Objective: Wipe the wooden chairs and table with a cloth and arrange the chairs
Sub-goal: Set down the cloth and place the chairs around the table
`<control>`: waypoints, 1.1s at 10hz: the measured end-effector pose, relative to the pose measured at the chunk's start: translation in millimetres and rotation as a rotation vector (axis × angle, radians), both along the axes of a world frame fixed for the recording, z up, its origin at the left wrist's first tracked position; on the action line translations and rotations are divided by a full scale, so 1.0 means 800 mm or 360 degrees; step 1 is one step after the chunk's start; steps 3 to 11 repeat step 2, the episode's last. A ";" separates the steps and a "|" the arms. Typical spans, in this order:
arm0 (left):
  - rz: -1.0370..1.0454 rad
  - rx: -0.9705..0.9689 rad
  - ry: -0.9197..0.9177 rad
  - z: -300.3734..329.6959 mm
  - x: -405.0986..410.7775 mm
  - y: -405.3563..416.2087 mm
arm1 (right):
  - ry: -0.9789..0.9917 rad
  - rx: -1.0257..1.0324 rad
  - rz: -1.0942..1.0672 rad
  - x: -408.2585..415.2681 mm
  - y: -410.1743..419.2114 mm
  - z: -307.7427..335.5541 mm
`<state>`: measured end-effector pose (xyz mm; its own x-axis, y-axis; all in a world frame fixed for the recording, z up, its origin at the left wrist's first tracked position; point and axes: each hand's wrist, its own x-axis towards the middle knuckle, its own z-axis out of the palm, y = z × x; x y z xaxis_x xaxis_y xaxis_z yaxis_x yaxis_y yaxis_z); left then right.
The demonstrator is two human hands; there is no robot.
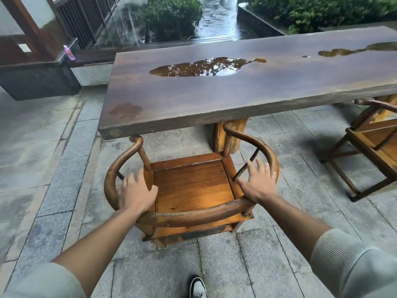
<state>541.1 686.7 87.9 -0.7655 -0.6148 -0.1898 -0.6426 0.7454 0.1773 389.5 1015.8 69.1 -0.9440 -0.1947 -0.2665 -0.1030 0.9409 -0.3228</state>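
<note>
Head view: two hands, left (135, 193) and right (258, 182), spread open, unclenched, over one chair (193, 190) before the table (236, 91); second chair (373, 143) beside; two puddles (199, 67).

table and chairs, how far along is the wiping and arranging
Done: little that shows. The table still carries a large puddle and a second puddle, and no cloth is in view. In hand: the left hand and right hand, both open, are over the curved rail of the near chair facing the table. Left: wiping the tabletop and the second chair.
</note>
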 end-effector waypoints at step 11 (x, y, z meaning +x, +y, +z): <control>-0.0547 -0.0209 -0.0003 0.046 -0.031 0.075 | 0.0007 -0.0001 0.0495 0.016 -0.028 0.030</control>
